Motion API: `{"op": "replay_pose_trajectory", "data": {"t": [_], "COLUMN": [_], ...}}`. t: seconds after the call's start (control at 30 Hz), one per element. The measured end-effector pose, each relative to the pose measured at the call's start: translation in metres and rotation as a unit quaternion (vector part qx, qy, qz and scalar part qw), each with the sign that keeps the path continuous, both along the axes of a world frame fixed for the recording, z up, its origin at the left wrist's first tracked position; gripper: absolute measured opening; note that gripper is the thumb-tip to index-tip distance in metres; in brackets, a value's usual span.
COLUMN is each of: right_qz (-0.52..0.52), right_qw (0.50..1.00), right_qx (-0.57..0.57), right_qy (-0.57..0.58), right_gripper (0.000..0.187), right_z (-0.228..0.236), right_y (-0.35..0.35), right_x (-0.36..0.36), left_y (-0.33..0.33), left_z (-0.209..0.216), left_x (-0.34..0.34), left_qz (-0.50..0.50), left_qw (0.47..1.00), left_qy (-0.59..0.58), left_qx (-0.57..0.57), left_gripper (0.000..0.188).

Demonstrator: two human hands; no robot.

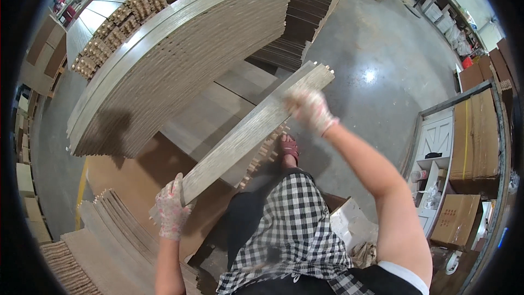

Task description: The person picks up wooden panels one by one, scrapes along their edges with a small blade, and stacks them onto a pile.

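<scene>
A long, narrow bundle of grey-brown wooden boards (240,136) with dowel-like pegs at its far end slants across the middle of the view. My left hand (173,206), in a white glove with pink marks, is closed round the near-left end. At the far-right end, my right hand (310,108) lies over the upper face in a similar glove. Motion smears its fingers, so their grip is unclear. Beyond the bundle, a tall, long stack of matching boards (191,60) stands in a curved row. Flat grey panels (204,112) lie between stack and bundle.
Another pegged stack (117,19) stands at far left. Near left are more stacked boards (109,240) beside a brown sheet (117,177). Pegged pieces (261,156) lie by my foot (289,150). At right, a metal-framed rack (499,131) bounds cartons (456,221) and a white cabinet (436,136).
</scene>
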State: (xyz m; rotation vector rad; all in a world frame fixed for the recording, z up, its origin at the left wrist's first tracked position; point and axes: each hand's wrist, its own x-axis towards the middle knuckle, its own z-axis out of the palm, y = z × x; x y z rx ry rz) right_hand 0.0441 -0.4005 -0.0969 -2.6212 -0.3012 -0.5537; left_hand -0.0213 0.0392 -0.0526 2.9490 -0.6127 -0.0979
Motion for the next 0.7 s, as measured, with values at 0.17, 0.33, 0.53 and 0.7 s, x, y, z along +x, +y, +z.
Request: {"op": "replay_pose_trajectory", "data": {"t": [0.17,0.33,0.53,0.7], "right_qz": [-0.239,-0.274,-0.125,0.22], "right_qw": [0.965,0.96,0.992,0.968], "right_qx": [-0.084,0.05,0.016,0.055], "right_qy": [-0.065,0.003,0.004,0.107], "right_gripper": [0.009,0.01,0.005,0.012], "right_z": [0.001,0.028,-0.007,0.02], "right_y": [-0.105,-0.103,0.05,0.265], "right_x": [0.021,0.018,-0.013,-0.06], "left_y": [-0.01,-0.002,-0.011,0.028], "left_z": [0.0,-0.001,0.009,0.004], "left_x": [-0.001,-0.007,0.0,-0.027], "left_qz": [0.01,0.016,0.01,0.022], "left_qw": [0.999,0.999,0.999,0.984], "left_qy": [0.021,0.017,0.033,-0.133], "left_qx": [-0.025,-0.024,-0.012,-0.113], "left_gripper": [0.081,0.082,0.082,0.073]}}
